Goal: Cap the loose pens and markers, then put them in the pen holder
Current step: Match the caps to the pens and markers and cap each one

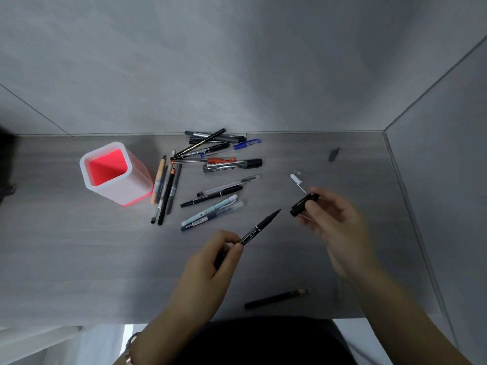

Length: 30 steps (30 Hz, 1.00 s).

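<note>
My left hand [210,262] grips an uncapped black marker [259,227] by its rear, its tip pointing up and to the right. My right hand [334,219] pinches a black cap [303,205], whose open end faces the marker tip a short gap away. A white pen holder [137,185] with a red inside stands upright and empty at the left. Between holder and hands lies a loose pile of pens, markers and pencils [210,175]. A white cap [297,181] and a clear cap [300,172] lie just beyond my right hand.
A dark grey cap [333,154] lies alone at the far right near the wall. A black pencil [275,299] rests close to the desk's front edge. Grey walls close the desk at the back and right [434,180].
</note>
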Each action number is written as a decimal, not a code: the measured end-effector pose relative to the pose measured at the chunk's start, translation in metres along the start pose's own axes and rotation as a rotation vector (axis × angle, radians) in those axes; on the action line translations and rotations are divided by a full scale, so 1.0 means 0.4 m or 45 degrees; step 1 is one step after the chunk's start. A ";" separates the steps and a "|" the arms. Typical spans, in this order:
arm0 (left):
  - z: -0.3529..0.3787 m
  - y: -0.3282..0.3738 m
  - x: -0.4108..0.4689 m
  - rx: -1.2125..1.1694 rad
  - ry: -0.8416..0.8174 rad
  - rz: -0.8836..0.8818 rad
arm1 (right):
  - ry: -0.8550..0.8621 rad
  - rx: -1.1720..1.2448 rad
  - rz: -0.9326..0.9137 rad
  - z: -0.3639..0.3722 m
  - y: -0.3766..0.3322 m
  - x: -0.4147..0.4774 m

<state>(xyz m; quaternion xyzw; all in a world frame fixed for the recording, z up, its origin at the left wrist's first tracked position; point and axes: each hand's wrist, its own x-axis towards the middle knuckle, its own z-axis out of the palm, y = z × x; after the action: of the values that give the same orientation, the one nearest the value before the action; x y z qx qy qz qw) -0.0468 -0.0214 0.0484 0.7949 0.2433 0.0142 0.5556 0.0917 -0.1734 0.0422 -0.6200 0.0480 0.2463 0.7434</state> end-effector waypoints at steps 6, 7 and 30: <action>0.001 0.009 -0.007 0.078 -0.063 0.032 | 0.133 -0.034 -0.078 0.029 -0.024 -0.055; -0.001 0.008 -0.008 0.093 -0.069 0.039 | 0.137 -0.048 -0.086 0.033 -0.025 -0.058; -0.034 0.067 -0.008 -1.084 -0.441 -0.736 | -0.173 -0.002 -0.115 0.074 -0.010 -0.086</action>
<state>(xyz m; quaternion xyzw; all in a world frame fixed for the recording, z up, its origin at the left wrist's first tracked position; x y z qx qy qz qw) -0.0439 -0.0180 0.0782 0.3910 0.3297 -0.1731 0.8417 0.0565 -0.1565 0.0653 -0.6041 -0.0309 0.2540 0.7547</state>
